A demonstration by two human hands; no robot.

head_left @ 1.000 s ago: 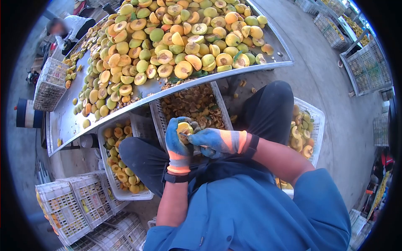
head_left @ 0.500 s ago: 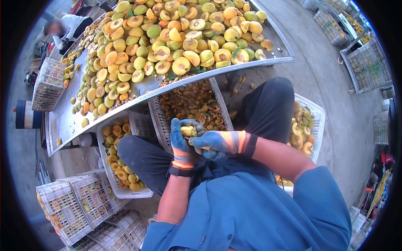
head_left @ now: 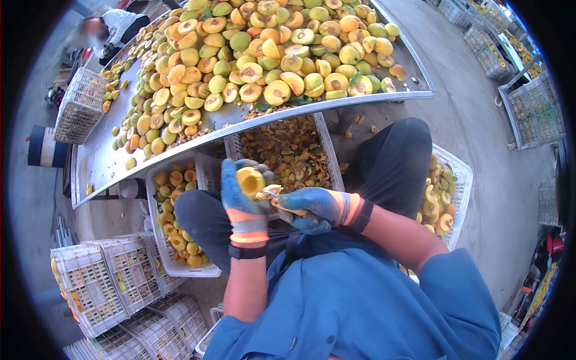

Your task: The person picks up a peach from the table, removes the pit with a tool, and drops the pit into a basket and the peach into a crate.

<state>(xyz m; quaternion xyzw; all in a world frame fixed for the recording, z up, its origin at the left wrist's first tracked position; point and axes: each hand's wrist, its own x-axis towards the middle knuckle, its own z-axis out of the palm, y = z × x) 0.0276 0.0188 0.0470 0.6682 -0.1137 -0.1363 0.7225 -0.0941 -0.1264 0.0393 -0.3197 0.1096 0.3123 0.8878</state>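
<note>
My left hand (head_left: pixel 240 201), in a blue and orange glove, grips a yellow peach half (head_left: pixel 249 180) with its hollowed cut face turned up. My right hand (head_left: pixel 315 207), gloved the same way, is closed on a small pitting tool (head_left: pixel 271 194) whose tip holds a scooped piece just right of the half. Both hands hover over my lap, above a white crate of pits and scraps (head_left: pixel 292 150). A long metal table (head_left: pixel 96 168) heaped with halved peaches (head_left: pixel 252 54) runs in front of me.
A white crate of pitted halves (head_left: pixel 174 216) stands at my left knee, another crate of peaches (head_left: pixel 444 198) at my right. Stacked crates (head_left: pixel 102 282) fill the lower left. Another person (head_left: pixel 111 30) sits at the table's far end. Wire baskets (head_left: pixel 534 108) line the concrete floor, right.
My left hand has lifted and turned the peach half so its hollowed face shows. The right hand's tool has come out of the fruit carrying a scooped piece.
</note>
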